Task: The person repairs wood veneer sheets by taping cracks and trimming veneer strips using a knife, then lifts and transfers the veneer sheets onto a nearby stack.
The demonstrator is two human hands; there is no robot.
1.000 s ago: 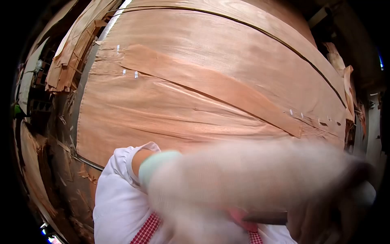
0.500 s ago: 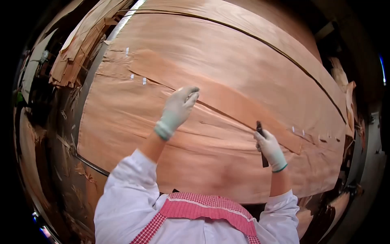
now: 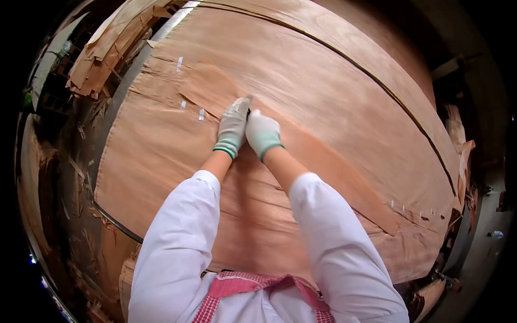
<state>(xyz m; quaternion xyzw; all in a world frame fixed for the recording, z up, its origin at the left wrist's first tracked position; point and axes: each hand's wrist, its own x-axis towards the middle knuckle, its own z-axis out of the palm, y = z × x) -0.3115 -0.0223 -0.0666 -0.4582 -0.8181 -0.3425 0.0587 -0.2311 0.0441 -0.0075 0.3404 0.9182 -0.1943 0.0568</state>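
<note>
A large sheet of reddish-brown wood veneer (image 3: 145,161) lies in front of me, wrinkled, with a darker strip of veneer (image 3: 323,161) slanting across it. My left hand (image 3: 232,126), in a pale glove, is closed with its fingertips at the strip's upper part; what they pinch, if anything, is hidden. Right beside it, my gloved right hand (image 3: 263,132) is closed around a dark, flat, knife-like tool (image 3: 248,113). Only a small bit of that tool shows between the hands. Short white tape pieces (image 3: 201,114) stick to the sheet left of my hands.
A dark line (image 3: 355,54) crosses the far part of the veneer. Torn veneer scraps (image 3: 102,59) are piled at the upper left, and more ragged pieces (image 3: 458,129) hang at the right edge. Debris litters the floor (image 3: 81,177) on the left.
My right hand has moved left and up with the dark tool, from the strip's right part to beside my left hand. The left hand has shifted only slightly.
</note>
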